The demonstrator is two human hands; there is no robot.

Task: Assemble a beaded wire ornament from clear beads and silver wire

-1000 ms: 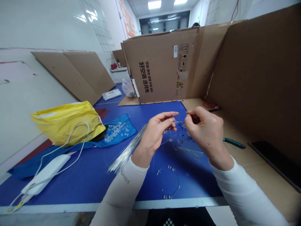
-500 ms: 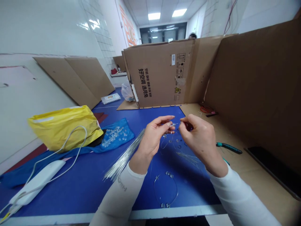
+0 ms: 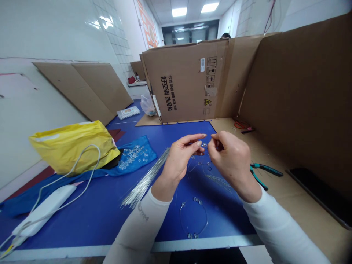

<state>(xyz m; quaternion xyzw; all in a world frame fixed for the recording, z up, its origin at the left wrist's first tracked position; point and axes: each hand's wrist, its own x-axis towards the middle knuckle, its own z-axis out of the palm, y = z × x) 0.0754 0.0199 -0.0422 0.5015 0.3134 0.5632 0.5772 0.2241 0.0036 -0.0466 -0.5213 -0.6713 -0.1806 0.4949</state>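
Observation:
My left hand (image 3: 181, 157) and my right hand (image 3: 228, 159) are raised close together above the blue table (image 3: 176, 227). Their fingertips pinch a thin beaded wire (image 3: 204, 145) carrying a clear bead, and the right fingers partly hide its end. Below my left wrist lies a bundle of straight silver wires (image 3: 145, 181). Under my hands are loose wire pieces and small clear beads (image 3: 199, 163). A bent wire loop with clear beads (image 3: 192, 220) lies nearer the table's front edge, and a few straight wires (image 3: 218, 181) lie under my right hand.
A blue cloth holds many clear beads (image 3: 133, 157) beside a yellow plastic bag (image 3: 73, 146). A white power unit with cable (image 3: 45, 209) lies front left. Teal-handled pliers (image 3: 264, 172) rest on a cardboard-covered surface (image 3: 297, 205) to the right. Cardboard panels (image 3: 184, 80) stand behind, with a person's head (image 3: 225, 35) beyond.
My hands have drawn slightly closer together around the wire. The view has shifted a little, and the pliers now show both teal handles, spread apart.

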